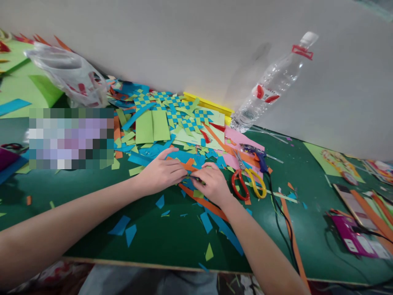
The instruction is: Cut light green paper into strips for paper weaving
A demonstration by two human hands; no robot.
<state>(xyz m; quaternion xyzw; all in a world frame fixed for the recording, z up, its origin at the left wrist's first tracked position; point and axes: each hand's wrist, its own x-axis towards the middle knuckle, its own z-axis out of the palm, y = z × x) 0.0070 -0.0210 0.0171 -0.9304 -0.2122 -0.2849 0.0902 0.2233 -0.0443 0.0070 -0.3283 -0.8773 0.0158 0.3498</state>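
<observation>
My left hand (164,173) and my right hand (213,182) meet over the middle of the table. Between their fingertips they pinch a small thin paper piece (190,177), seen nearly edge-on and mostly covered by the fingers. My left index finger sticks out, while its other fingers are closed. Under and around both hands lie blue and green paper scraps and an orange paper strip (208,205). Right of my right hand rest scissors (248,180) with one red and one yellow handle, blades pointing away.
Woven blue-green paper pieces (172,108) pile up at the back. A plastic bottle (265,88) leans on the wall. A blue glue gun (260,159) trails a black cord across the right side. A plastic bag (72,76) stands back left; a purple box (353,235) lies far right.
</observation>
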